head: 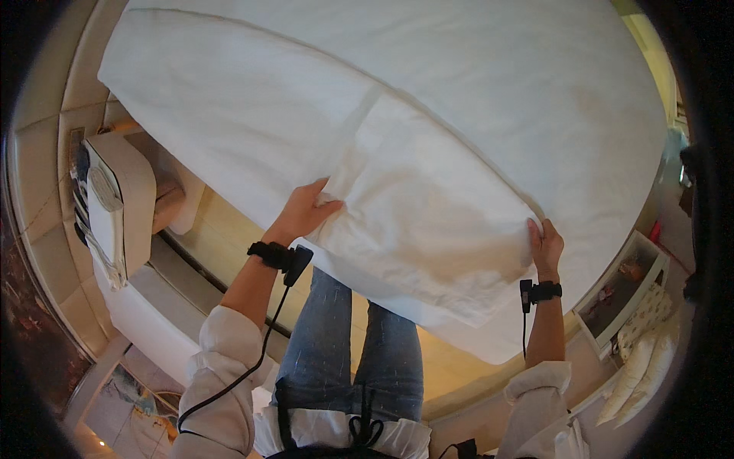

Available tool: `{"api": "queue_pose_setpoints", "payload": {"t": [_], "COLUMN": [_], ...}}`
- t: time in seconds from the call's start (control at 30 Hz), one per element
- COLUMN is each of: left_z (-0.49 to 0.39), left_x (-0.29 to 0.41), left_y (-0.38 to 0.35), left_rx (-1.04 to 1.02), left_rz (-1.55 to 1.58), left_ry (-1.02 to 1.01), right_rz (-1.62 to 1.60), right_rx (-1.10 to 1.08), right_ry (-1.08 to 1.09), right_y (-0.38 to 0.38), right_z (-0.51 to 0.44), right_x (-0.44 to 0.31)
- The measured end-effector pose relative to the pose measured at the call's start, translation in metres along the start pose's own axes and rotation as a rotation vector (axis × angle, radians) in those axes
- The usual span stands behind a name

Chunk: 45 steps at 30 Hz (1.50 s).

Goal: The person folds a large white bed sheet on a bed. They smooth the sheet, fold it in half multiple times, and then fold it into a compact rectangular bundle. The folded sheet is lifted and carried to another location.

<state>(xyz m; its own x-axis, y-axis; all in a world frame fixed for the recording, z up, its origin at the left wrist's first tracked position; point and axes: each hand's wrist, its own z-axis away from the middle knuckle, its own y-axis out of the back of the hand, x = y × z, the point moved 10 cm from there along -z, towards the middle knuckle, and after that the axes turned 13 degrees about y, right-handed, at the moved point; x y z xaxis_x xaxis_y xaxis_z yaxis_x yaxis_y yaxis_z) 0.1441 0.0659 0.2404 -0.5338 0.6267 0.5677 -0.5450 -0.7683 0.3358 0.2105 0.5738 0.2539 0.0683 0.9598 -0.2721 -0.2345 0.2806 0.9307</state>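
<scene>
A broad white cloth (264, 103) lies over a large surface covered in white fabric (516, 69), a bed by its look. My left hand (307, 209) pinches the cloth between thumb and fingers near the close edge, where it bunches into small folds. At the right, my right hand (545, 244) grips the cloth's far edge at a corner, and that edge runs up and left from there in a long curved line. Between my hands the cloth is wrinkled and shaded. Each wrist wears a black strap with a small device and a cable.
A white rounded stand (135, 172) with folded white fabric (105, 189) is at the left, above a pale bench-like piece (166, 315). To the right are an open drawer or bin (622, 287) with small items and patterned cushions (642, 350). My legs stand close to the bed's edge.
</scene>
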Motion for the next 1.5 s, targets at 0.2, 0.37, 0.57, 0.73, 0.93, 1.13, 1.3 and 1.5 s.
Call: {"api": "queue_pose_setpoints", "payload": {"t": [0.2,0.37,0.57,0.73,0.93,1.13,1.3,1.5], "left_z": [-0.014,-0.025,-0.022,0.001,-0.006,0.007,0.027,0.053], "left_x": [-0.026,-0.036,-0.039,-0.041,-0.033,-0.042,-0.080,-0.175], "left_y": [-0.024,-0.031,-0.023,-0.016,-0.021,-0.007,0.014,0.073], "left_rx": [0.055,-0.031,-0.001,0.023,0.005,0.218,0.108,-0.049], "left_rz": [0.309,0.411,0.352,0.194,0.369,0.265,0.388,0.196], "left_ry": [0.060,0.086,0.056,0.014,-0.015,-0.178,-0.048,0.103], "right_rz": [0.051,-0.268,-0.471,-0.509,-0.209,0.131,0.051,0.169], "right_rx": [0.256,0.310,0.260,0.248,0.320,0.466,0.351,0.311], "right_ry": [0.120,0.367,0.310,0.255,0.210,0.279,-0.022,-0.178], "right_y": [0.022,0.012,-0.028,-0.010,0.001,-0.036,-0.107,-0.135], "right_z": [-0.007,-0.050,-0.159,-0.158,-0.162,-0.122,-0.059,-0.039], "right_x": [-0.030,-0.158,-0.255,-0.255,-0.252,-0.337,-0.386,-0.417]}}
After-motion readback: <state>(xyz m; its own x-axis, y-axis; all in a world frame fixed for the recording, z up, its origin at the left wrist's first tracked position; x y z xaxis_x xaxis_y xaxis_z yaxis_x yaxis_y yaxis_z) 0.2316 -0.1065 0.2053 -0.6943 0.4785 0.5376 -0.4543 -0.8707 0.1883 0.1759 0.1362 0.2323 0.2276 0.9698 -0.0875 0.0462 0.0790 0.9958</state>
